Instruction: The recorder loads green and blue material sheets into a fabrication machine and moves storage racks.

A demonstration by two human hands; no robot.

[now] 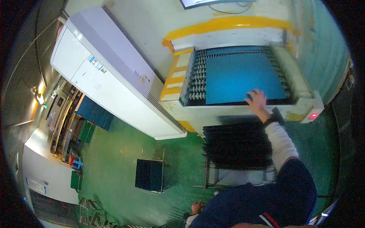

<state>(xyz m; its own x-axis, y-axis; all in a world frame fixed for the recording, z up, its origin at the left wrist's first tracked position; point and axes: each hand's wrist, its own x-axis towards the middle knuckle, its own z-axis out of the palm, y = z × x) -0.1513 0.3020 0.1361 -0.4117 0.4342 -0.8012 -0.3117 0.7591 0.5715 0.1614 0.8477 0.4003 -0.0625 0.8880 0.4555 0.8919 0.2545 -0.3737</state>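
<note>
A flat blue panel (241, 76) lies on the rollers of a white machine (307, 97) in front of me. My right hand (257, 101) reaches over the machine's near edge to the panel's front right part. Its thumb and fingers are bent and apart, with a dark patch between them. Low down beside my body hangs my left hand (197, 207), away from the machine. It is small and dim there, and its fingers are hard to make out. Below my right forearm, a stack of dark panels (235, 146) sits on a metal rack (207, 176).
A tall white cabinet-like unit (110, 81) stands left of the machine. On the green floor is a smaller rack of dark panels (149, 174). Blue stacked panels (94, 112) and a blue stool (76, 162) are farther left. A screen (197, 3) is above the machine.
</note>
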